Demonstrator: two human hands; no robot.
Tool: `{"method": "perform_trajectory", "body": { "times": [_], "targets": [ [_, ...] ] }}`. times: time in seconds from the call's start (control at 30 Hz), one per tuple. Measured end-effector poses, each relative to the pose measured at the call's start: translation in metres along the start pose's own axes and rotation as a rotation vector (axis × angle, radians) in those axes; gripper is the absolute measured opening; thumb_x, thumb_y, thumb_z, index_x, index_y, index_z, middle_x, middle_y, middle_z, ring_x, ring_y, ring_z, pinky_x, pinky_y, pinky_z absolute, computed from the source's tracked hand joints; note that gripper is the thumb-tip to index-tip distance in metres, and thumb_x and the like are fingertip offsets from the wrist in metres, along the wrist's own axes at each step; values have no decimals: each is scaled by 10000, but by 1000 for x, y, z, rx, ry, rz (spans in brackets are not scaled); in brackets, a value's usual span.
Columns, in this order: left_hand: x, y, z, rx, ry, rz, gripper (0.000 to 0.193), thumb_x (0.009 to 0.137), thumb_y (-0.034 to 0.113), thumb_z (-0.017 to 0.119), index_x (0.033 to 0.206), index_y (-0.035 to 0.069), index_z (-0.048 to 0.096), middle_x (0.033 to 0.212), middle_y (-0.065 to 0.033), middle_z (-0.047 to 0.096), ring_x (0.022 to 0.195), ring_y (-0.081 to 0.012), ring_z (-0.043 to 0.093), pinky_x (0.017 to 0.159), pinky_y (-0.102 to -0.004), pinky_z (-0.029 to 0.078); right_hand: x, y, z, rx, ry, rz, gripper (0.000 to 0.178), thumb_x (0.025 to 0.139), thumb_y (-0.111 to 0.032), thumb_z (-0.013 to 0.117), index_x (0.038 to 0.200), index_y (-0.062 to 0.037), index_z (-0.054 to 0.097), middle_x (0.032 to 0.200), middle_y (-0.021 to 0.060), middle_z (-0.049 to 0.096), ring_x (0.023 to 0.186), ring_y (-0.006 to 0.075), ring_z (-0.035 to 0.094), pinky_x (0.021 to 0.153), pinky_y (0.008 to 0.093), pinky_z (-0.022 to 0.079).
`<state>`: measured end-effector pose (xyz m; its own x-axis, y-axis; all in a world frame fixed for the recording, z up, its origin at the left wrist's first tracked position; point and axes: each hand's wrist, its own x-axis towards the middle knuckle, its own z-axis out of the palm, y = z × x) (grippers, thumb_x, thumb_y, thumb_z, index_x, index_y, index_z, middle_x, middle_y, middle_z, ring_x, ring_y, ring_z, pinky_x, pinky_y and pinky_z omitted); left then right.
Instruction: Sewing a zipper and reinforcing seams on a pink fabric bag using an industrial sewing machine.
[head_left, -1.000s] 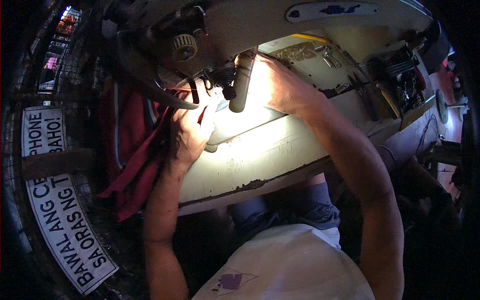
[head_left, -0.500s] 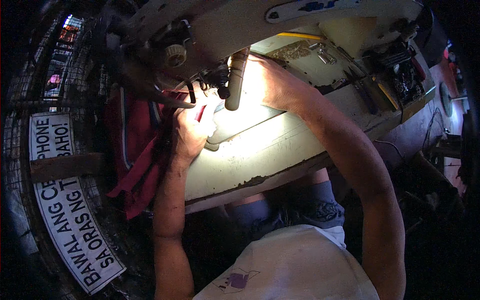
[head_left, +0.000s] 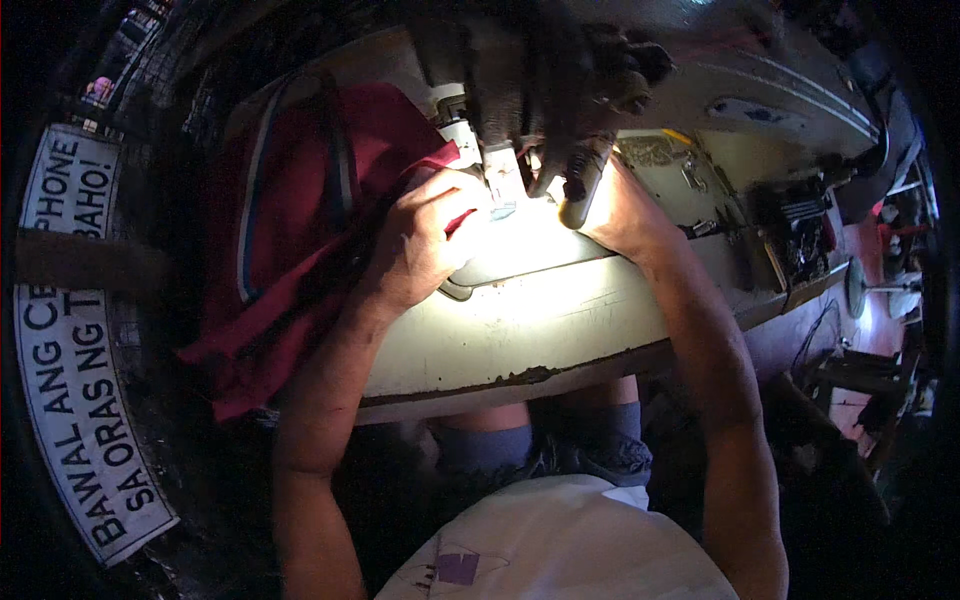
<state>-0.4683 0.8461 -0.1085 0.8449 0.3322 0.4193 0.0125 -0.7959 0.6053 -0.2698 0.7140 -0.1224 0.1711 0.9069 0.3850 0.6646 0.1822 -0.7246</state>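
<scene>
- Gripping the red fabric (head_left: 320, 210), the left hand (head_left: 425, 240) is closing around its edge beside the sewing machine head (head_left: 520, 90).
- Resting on the machine table (head_left: 520, 320), the right hand (head_left: 625, 215) is lying partly hidden; its grip cannot be determined.

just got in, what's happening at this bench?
A person sits at a sewing machine under a bright work lamp. Their left hand grips red fabric at the needle area, bunched off the table's left side. Their right hand rests on the bed just right of the needle. Whether stitching is running can't be told.
</scene>
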Motion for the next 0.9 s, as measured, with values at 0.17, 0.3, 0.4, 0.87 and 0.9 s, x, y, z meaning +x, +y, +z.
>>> {"method": "perform_trajectory", "body": {
  "times": [0.17, 0.3, 0.4, 0.87, 0.9],
  "targets": [
    [-2, -8, -2, -33, -41, 43, 142, 756, 4, 665, 896, 20, 680, 959, -118, 652, 913, -281, 631, 828, -369, 516, -10, 6, 2, -243, 13, -187, 174, 710, -41, 639, 883, -24, 643, 931, 154, 645, 946, 343, 605, 888, 457, 470],
    [-1, -14, 2, -82, -2, 90, 124, 751, 6, 665, 872, 23, 683, 933, -106, 644, 901, -272, 629, 822, -369, 515, -14, 3, 4, -167, -21, -103, 97, 735, -8, 635, 830, -21, 618, 863, 146, 636, 870, 350, 611, 784, 444, 488],
    [-3, -15, 2, -85, -25, 63, 103, 767, 24, 649, 867, 9, 671, 926, -104, 647, 905, -262, 643, 824, -354, 512, -15, -1, 4, -221, -55, -138, 49, 766, -13, 622, 808, -21, 599, 841, 152, 628, 841, 351, 607, 752, 443, 482],
    [-6, -15, 0, -109, -41, 59, 90, 770, 7, 636, 855, -13, 658, 968, -119, 642, 931, -280, 644, 842, -362, 508, -18, 2, 9, -50, -43, 188, 105, 796, -38, 609, 896, -9, 618, 866, 141, 643, 877, 339, 609, 798, 429, 487],
    [-6, -15, 0, -96, -49, 52, 100, 767, 7, 640, 863, -17, 655, 972, -118, 643, 934, -285, 644, 847, -362, 505, -17, 1, 9, -69, -40, 190, 116, 795, -46, 616, 905, -7, 621, 857, 140, 644, 867, 337, 614, 797, 422, 491]
  ]
}}
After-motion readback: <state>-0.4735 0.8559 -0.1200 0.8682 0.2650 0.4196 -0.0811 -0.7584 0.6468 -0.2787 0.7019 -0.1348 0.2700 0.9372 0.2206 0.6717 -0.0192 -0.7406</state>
